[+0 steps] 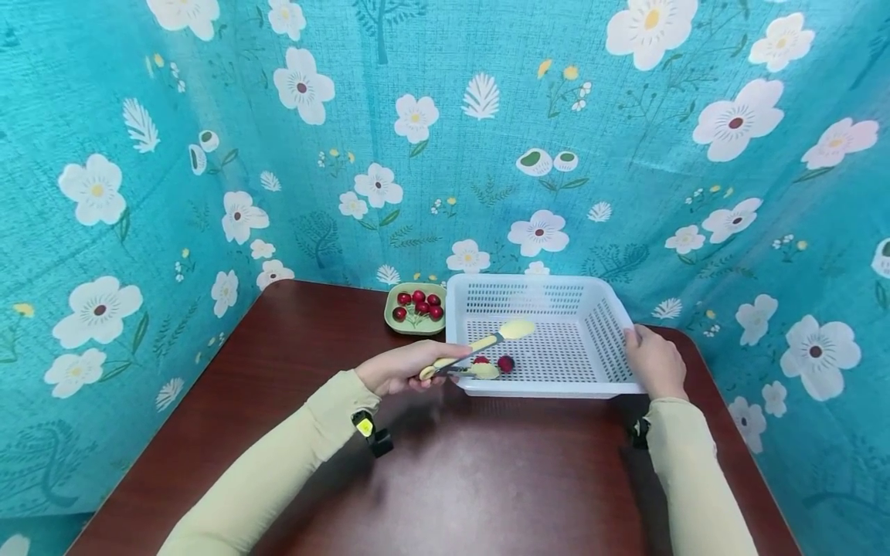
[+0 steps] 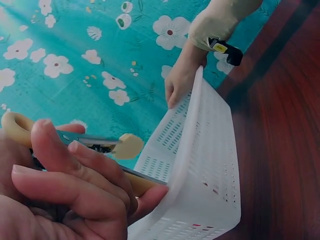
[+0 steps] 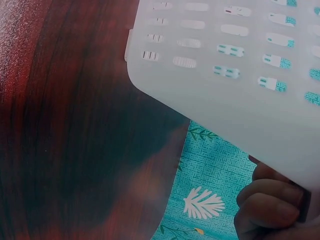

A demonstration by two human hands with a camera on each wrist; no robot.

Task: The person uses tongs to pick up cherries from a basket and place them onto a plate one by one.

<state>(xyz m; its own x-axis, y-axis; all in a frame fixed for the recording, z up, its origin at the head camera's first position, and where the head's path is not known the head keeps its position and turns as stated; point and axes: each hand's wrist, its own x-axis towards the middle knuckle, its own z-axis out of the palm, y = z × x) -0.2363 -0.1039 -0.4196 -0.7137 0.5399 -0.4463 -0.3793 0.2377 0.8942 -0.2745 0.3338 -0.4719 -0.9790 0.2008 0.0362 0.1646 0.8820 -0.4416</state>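
My left hand (image 1: pixel 403 366) holds a pair of yellow-and-grey tongs (image 1: pixel 516 330), whose two tips spread apart over the left front part of a white perforated basket (image 1: pixel 542 388). In the left wrist view one yellow tip (image 2: pixel 129 146) shows beyond the curled fingers. A dark red cherry (image 1: pixel 505 363) lies in the basket near the lower tip, and another red fruit (image 1: pixel 480 360) shows partly behind the tongs. My right hand (image 1: pixel 657 363) grips the basket's right rim near the front corner; its curled fingers (image 3: pixel 270 200) appear under the rim in the right wrist view.
A small green dish (image 1: pixel 410 330) with several cherries (image 1: pixel 422 307) sits just left of the basket. The dark brown table (image 1: pixel 514 479) reaches back to a blue floral curtain (image 1: pixel 417 193), which also hangs along both sides.
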